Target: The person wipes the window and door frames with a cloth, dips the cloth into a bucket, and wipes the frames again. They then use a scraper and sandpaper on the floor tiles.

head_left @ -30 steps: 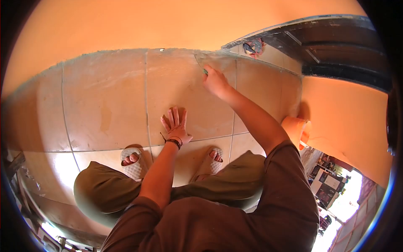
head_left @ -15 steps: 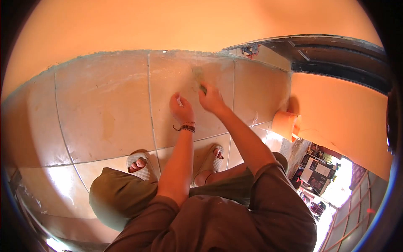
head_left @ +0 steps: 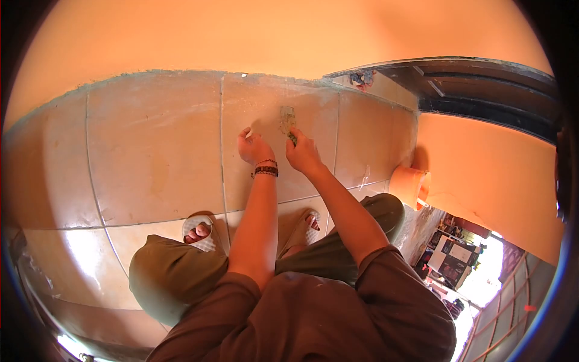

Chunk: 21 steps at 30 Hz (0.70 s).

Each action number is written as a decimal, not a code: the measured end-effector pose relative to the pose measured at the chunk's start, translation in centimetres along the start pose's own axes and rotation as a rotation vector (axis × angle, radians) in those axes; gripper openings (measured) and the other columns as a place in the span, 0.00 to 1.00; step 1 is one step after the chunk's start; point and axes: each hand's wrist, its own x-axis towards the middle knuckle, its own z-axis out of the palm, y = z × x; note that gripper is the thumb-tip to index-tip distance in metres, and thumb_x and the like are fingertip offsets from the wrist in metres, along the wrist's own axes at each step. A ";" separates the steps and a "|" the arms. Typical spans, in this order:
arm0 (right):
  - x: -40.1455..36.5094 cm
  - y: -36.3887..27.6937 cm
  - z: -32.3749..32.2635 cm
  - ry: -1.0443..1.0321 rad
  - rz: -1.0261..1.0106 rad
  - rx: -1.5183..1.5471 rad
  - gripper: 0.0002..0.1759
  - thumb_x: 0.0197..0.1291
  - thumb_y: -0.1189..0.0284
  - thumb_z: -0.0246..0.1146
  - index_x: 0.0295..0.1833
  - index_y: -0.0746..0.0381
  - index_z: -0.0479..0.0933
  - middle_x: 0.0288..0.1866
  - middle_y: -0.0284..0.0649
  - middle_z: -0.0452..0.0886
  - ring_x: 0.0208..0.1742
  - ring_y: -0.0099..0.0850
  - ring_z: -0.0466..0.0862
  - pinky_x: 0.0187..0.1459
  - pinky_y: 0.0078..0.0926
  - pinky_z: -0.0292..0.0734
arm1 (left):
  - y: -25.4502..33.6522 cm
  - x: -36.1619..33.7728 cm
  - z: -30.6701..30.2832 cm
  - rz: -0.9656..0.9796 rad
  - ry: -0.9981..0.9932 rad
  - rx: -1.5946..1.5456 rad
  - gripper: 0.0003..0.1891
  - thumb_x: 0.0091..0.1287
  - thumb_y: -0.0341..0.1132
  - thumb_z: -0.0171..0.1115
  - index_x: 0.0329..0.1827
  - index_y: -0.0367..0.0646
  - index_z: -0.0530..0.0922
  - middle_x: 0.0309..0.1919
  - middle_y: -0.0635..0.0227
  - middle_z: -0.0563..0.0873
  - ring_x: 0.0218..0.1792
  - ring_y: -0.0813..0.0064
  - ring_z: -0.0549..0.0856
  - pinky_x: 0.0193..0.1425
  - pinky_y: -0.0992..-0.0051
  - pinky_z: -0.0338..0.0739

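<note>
My right hand (head_left: 303, 154) is wrapped around the handle of a putty knife (head_left: 287, 116). The knife's flat, stained blade points away from me, over a large beige tile (head_left: 271, 181). To its left is my left hand (head_left: 255, 148), with a braided bracelet at the wrist. Its fingers are curled inward, and what they hold, if anything, is hidden. Between the two hands there is a small gap. Pale smears mark the tiles near the wall.
An orange wall (head_left: 181, 36) rises beyond the tiles' rough edge. On the right stands an orange bucket (head_left: 409, 186), near a dark panelled piece (head_left: 482, 90) with a crumpled cloth (head_left: 362, 78) by its end. My sandalled feet are below my hands; cluttered goods (head_left: 449, 256) lie at lower right.
The putty knife has come slightly back toward me and its blade shows more sharply. My left hand has shifted a little left and turned, hiding a white bit seen in it earlier.
</note>
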 end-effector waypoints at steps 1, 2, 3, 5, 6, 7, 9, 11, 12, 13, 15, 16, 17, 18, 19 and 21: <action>-0.2 -0.2 -0.3 -0.037 0.018 -0.022 0.18 0.55 0.70 0.56 0.51 0.65 0.76 0.44 0.55 0.80 0.45 0.50 0.81 0.46 0.38 0.76 | 0.1 0.1 0.3 -0.015 -0.022 -0.036 0.10 0.58 0.22 0.53 0.42 0.38 0.76 0.24 0.68 0.79 0.26 0.77 0.79 0.29 0.77 0.74; 1.5 -0.4 -0.8 -0.032 0.016 -0.020 0.18 0.55 0.70 0.56 0.51 0.65 0.76 0.44 0.55 0.80 0.45 0.50 0.81 0.46 0.38 0.76 | 0.3 0.3 0.8 -0.027 -0.048 -0.071 0.10 0.58 0.21 0.53 0.42 0.38 0.75 0.24 0.67 0.79 0.26 0.77 0.79 0.29 0.77 0.74; 4.3 -1.3 -1.7 -0.087 0.022 0.005 0.18 0.55 0.70 0.56 0.50 0.65 0.76 0.44 0.56 0.80 0.45 0.51 0.81 0.47 0.39 0.76 | 0.7 0.2 0.9 -0.024 -0.050 -0.069 0.10 0.58 0.21 0.53 0.42 0.38 0.75 0.24 0.67 0.79 0.26 0.77 0.79 0.29 0.77 0.74; 7.2 -2.2 -2.8 -0.143 0.042 0.032 0.18 0.54 0.69 0.56 0.50 0.64 0.76 0.44 0.56 0.80 0.45 0.52 0.80 0.47 0.39 0.76 | 1.4 -0.7 0.8 -0.074 -0.083 -0.132 0.10 0.58 0.20 0.52 0.42 0.37 0.75 0.27 0.65 0.79 0.27 0.76 0.80 0.28 0.79 0.74; 8.0 -2.4 -3.0 -0.142 0.037 -0.016 0.17 0.54 0.70 0.56 0.49 0.63 0.77 0.43 0.56 0.80 0.45 0.52 0.80 0.47 0.39 0.76 | 0.8 -0.6 0.7 -0.075 -0.087 -0.126 0.10 0.58 0.20 0.52 0.42 0.37 0.75 0.27 0.65 0.79 0.27 0.76 0.80 0.28 0.79 0.74; 8.3 -2.8 -3.2 -0.138 0.028 -0.064 0.16 0.54 0.70 0.56 0.48 0.62 0.77 0.43 0.56 0.80 0.44 0.51 0.81 0.46 0.39 0.76 | 0.3 -0.4 0.5 -0.135 -0.066 -0.203 0.10 0.58 0.20 0.52 0.43 0.37 0.74 0.28 0.64 0.80 0.27 0.76 0.80 0.28 0.80 0.74; 5.1 -1.7 -1.8 -0.039 -0.034 -0.042 0.16 0.54 0.70 0.56 0.48 0.62 0.77 0.42 0.56 0.80 0.44 0.50 0.81 0.45 0.38 0.76 | -0.2 0.3 0.7 -0.187 -0.039 -0.297 0.10 0.59 0.20 0.52 0.43 0.37 0.74 0.29 0.63 0.80 0.27 0.76 0.80 0.28 0.80 0.74; 4.1 -1.3 -1.1 0.049 -0.084 -0.021 0.16 0.55 0.70 0.56 0.48 0.62 0.77 0.42 0.55 0.80 0.44 0.49 0.81 0.44 0.38 0.76 | -1.0 0.3 0.4 -0.210 -0.037 -0.175 0.10 0.59 0.20 0.52 0.43 0.37 0.74 0.29 0.63 0.80 0.26 0.76 0.79 0.28 0.80 0.74; 5.1 -1.5 -1.4 -0.011 -0.036 -0.030 0.16 0.55 0.70 0.56 0.49 0.62 0.77 0.42 0.55 0.80 0.45 0.48 0.81 0.45 0.37 0.76 | -0.7 -0.2 0.5 -0.213 -0.039 -0.176 0.10 0.59 0.20 0.52 0.43 0.37 0.74 0.29 0.63 0.80 0.26 0.76 0.79 0.28 0.80 0.74; 6.1 -1.9 -2.0 -0.068 0.011 -0.037 0.17 0.54 0.70 0.57 0.49 0.63 0.77 0.42 0.54 0.81 0.45 0.47 0.81 0.45 0.37 0.76 | -0.1 -0.7 0.8 -0.202 -0.050 -0.134 0.10 0.59 0.21 0.52 0.43 0.36 0.74 0.28 0.63 0.79 0.25 0.76 0.79 0.27 0.80 0.74; 8.7 -2.9 -3.4 -0.109 0.052 -0.043 0.17 0.54 0.69 0.57 0.50 0.63 0.77 0.43 0.54 0.81 0.45 0.47 0.81 0.46 0.37 0.76 | -0.1 -0.9 1.0 -0.194 -0.060 -0.089 0.09 0.60 0.21 0.51 0.43 0.36 0.74 0.28 0.63 0.79 0.25 0.76 0.79 0.26 0.80 0.73; 9.0 -3.2 -3.8 -0.154 0.095 -0.047 0.18 0.54 0.69 0.57 0.50 0.63 0.77 0.44 0.54 0.81 0.46 0.47 0.81 0.47 0.37 0.76 | -0.6 -0.4 0.9 -0.232 -0.093 -0.126 0.09 0.60 0.22 0.51 0.43 0.35 0.74 0.28 0.63 0.79 0.24 0.76 0.79 0.25 0.79 0.73; 8.0 -2.6 -3.6 -0.157 0.104 -0.045 0.18 0.54 0.69 0.57 0.50 0.63 0.77 0.44 0.54 0.81 0.46 0.47 0.81 0.47 0.37 0.76 | -1.1 -0.2 0.7 -0.271 -0.128 -0.160 0.09 0.61 0.23 0.51 0.44 0.34 0.74 0.28 0.63 0.79 0.24 0.76 0.79 0.25 0.79 0.73; 6.8 -1.4 -3.0 -0.138 0.036 -0.033 0.18 0.54 0.69 0.57 0.50 0.63 0.77 0.44 0.54 0.81 0.46 0.46 0.81 0.47 0.37 0.76 | -0.9 -0.4 0.6 -0.270 -0.132 -0.161 0.09 0.61 0.23 0.51 0.44 0.34 0.74 0.28 0.63 0.79 0.24 0.76 0.79 0.25 0.79 0.73; 5.8 -1.2 -2.9 -0.118 -0.037 -0.023 0.17 0.54 0.69 0.57 0.50 0.64 0.77 0.44 0.54 0.81 0.46 0.46 0.82 0.48 0.37 0.76 | -0.3 -0.4 0.9 -0.316 -0.122 -0.142 0.09 0.61 0.23 0.51 0.44 0.34 0.74 0.28 0.63 0.79 0.24 0.76 0.79 0.25 0.79 0.73; 2.1 -0.8 -2.5 -0.114 0.036 0.000 0.18 0.55 0.69 0.57 0.50 0.65 0.77 0.44 0.55 0.81 0.46 0.46 0.81 0.49 0.37 0.76 | -0.2 -0.6 0.9 -0.374 -0.104 -0.125 0.09 0.61 0.24 0.50 0.44 0.33 0.73 0.27 0.63 0.79 0.24 0.76 0.79 0.24 0.80 0.73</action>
